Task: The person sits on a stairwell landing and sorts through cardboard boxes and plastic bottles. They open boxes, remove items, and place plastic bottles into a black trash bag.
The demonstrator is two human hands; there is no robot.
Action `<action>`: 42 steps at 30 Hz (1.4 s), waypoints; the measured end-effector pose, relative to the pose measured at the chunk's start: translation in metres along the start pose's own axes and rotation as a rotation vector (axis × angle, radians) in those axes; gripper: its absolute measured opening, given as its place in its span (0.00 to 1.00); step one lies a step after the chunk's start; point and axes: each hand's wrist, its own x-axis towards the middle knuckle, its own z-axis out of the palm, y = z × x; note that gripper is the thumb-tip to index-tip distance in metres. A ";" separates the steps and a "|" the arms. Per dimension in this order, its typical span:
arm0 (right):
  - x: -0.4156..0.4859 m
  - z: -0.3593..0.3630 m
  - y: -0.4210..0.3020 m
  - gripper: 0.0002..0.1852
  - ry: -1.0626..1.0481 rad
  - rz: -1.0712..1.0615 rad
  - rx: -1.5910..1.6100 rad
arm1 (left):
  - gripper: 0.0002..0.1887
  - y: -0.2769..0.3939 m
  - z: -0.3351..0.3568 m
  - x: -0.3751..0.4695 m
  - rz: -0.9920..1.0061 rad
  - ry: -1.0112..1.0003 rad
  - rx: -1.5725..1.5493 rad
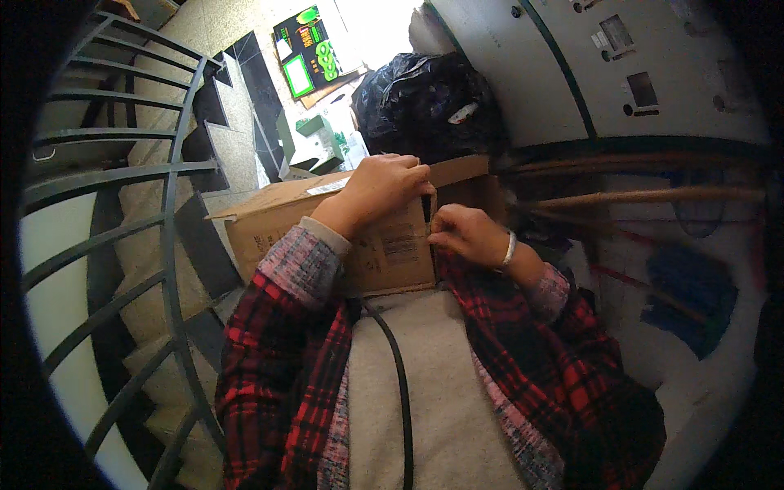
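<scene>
A brown cardboard box (318, 245) with printing and a white label lies across in front of my body, one flap raised at its right end. My left hand (392, 184) reaches over the top, its fingers closed on the upper right edge of the box. Lower down on that same right edge, the bent fingers of my right hand (468, 236) pinch the cardboard. A white bracelet circles my right wrist. The inside of the box is hidden from view.
Beyond the box sit a full black plastic bag (429, 104), an opened green carton (312, 144) and a black-and-green printed box (309, 52). A metal stair railing (174, 165) and steps descend at left. At right are wall cabinets (551, 73), wooden poles (643, 196) and a blue item (692, 294).
</scene>
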 end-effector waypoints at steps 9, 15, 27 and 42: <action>0.002 0.014 -0.011 0.14 0.105 -0.144 -0.568 | 0.14 -0.008 0.016 0.007 -0.117 -0.132 -0.045; 0.001 0.032 -0.001 0.18 0.066 0.155 -0.653 | 0.15 -0.006 0.034 0.013 -0.117 -0.157 0.074; 0.005 0.018 -0.006 0.10 0.008 0.169 -0.525 | 0.14 0.006 0.031 0.020 -0.124 -0.141 0.058; -0.001 0.024 0.012 0.05 -0.008 -0.055 -0.447 | 0.16 0.007 0.029 0.019 -0.206 -0.190 -0.016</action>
